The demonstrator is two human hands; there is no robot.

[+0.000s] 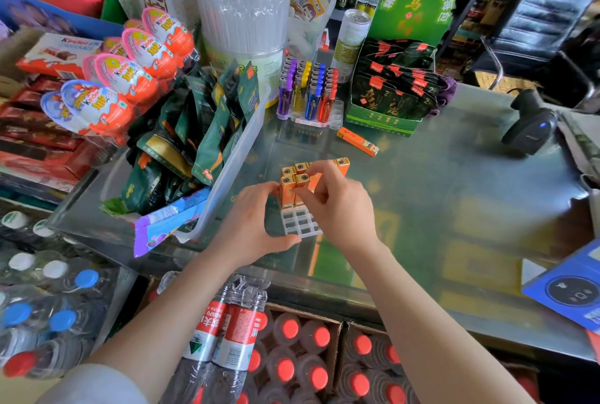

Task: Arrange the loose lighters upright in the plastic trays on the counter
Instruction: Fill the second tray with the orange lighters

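Between both hands [256, 218], seemingly pinched, orange lighters [293, 187].

Glass-topped shop counter [454, 176], reflective. Directly on it: clear slotted tray [300, 221] with orange lighters [293, 183] upright at its far end; second tray [334, 114] of purple, yellow, blue and red lighters [306, 92]; one loose orange lighter [357, 141] lying flat; green display box [378, 119] of dark sachets; translucent bin [233, 163] of snack packets; black barcode scanner [529, 126]
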